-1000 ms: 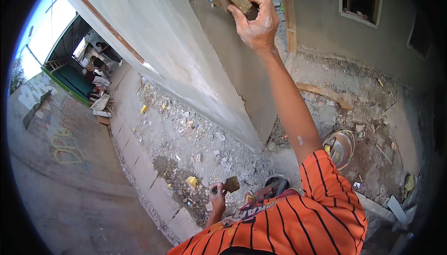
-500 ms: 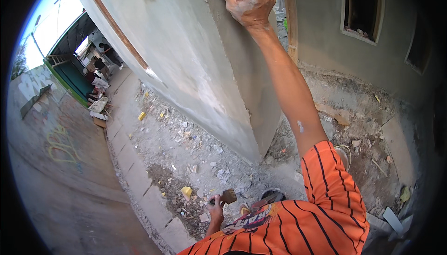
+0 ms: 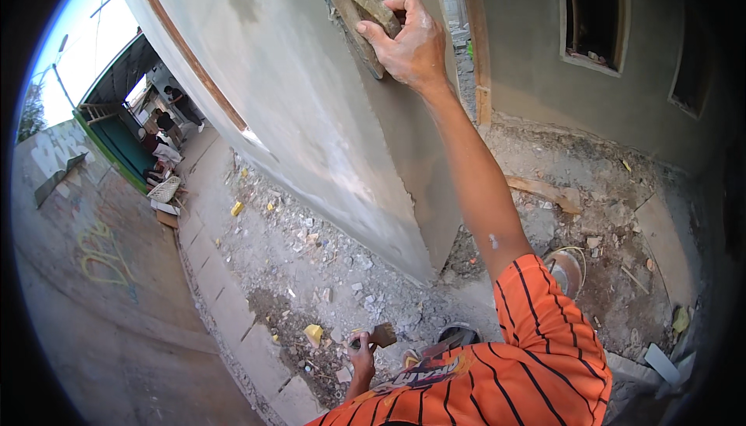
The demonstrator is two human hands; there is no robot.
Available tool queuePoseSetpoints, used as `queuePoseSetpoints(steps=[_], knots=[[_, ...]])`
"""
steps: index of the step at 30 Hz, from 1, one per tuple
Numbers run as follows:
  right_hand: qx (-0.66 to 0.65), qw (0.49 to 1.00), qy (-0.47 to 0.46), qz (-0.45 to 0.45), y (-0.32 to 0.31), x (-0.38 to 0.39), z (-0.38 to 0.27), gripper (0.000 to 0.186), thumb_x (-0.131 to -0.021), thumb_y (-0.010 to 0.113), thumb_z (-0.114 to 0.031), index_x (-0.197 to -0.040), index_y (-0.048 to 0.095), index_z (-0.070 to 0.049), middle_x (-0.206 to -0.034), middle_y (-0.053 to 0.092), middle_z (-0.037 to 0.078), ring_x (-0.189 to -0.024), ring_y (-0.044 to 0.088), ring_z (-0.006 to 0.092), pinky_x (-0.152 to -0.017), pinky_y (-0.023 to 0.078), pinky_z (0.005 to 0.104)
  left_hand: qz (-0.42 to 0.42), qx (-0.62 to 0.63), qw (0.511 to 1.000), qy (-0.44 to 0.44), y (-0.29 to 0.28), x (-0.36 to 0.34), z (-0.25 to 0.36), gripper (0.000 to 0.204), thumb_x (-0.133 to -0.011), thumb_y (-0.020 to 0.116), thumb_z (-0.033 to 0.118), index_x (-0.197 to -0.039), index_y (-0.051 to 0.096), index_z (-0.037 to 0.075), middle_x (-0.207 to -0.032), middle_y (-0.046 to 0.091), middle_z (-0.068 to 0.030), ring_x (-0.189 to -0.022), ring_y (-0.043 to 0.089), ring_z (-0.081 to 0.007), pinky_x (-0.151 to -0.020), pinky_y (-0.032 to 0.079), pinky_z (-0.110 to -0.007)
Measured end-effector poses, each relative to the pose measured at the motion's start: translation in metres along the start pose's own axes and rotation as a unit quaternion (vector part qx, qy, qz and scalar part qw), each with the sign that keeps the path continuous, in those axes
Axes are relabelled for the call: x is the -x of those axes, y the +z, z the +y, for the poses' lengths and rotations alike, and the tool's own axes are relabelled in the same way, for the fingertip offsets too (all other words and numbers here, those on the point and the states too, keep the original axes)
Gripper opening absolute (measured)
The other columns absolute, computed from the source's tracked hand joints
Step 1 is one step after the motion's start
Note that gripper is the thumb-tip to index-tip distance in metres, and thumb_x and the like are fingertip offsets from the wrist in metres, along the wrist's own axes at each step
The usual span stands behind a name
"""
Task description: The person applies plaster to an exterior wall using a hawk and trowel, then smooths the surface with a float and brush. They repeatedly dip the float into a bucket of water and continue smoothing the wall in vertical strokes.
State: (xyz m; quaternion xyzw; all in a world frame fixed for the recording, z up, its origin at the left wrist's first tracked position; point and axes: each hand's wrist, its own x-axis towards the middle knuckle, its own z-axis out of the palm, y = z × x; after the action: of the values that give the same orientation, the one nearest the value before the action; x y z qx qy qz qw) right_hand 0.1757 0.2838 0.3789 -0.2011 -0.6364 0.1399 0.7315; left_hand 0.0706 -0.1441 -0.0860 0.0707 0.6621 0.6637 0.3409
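My right hand (image 3: 414, 49) is raised to the corner of a grey plastered wall (image 3: 287, 61). Its fingers grip the block handle of a plastering float (image 3: 357, 26), coated in dried mortar. The float lies along the rough vertical corner edge, with its face hidden against the wall. Low down near my body, my left hand (image 3: 362, 360) is closed around what looks like a wide flat brush (image 3: 381, 336), its brown end pointing right. A dark bucket (image 3: 458, 335) stands just beyond my shirt, partly covered by it.
Rubble and yellow fragments (image 3: 313, 334) litter the ground below the wall. A second bucket (image 3: 565, 270) is beside my right sleeve, near a wooden plank (image 3: 544, 191). A low wall (image 3: 116, 294) runs along the left. Several people (image 3: 167, 124) are far down the alley.
My right hand has brought the float down along the wall corner, and more of the float shows. My left hand still holds the brush low, almost unmoved.
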Motion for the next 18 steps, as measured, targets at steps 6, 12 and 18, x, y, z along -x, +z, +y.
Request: queuePoseSetpoints(steps=[6,12,18], knots=[[0.168,0.978,-0.027,0.119,-0.009,-0.043,0.031,0.041,-0.071,0.078,-0.030,-0.096,0.056,-0.005,-0.082,0.064,0.011,-0.073,0.062,0.0283,-0.066,0.049,0.0382,0.024,0.039,0.999,0.016,0.012,-0.002,0.001,0.012,-0.092,0.059,0.021,-0.095,0.052,0.012,-0.095,0.057,-0.0020,-0.090,0.055,-0.0154,-0.076,0.051,-0.038],[-0.019,0.964,-0.254,0.072,-0.017,0.059,0.039,0.039,-0.058,0.078,-0.002,-0.088,0.055,-0.010,-0.087,0.064,0.005,-0.079,0.064,0.0233,-0.067,0.052,0.0320,0.028,0.023,0.999,0.003,0.009,0.011,0.006,0.012,-0.091,0.060,0.020,-0.094,0.052,0.012,-0.093,0.054,-0.0018,-0.090,0.054,-0.0157,-0.076,0.051,-0.038],[0.036,0.937,-0.299,0.176,0.007,-0.011,0.023,0.038,-0.056,0.077,-0.004,-0.088,0.056,-0.011,-0.087,0.065,0.004,-0.075,0.063,0.0219,-0.062,0.051,0.0305,0.010,0.014,1.000,0.004,-0.003,0.002,-0.002,0.011,-0.092,0.058,0.019,-0.096,0.052,0.011,-0.098,0.056,-0.0038,-0.095,0.056,-0.0176,-0.078,0.050,-0.041]])
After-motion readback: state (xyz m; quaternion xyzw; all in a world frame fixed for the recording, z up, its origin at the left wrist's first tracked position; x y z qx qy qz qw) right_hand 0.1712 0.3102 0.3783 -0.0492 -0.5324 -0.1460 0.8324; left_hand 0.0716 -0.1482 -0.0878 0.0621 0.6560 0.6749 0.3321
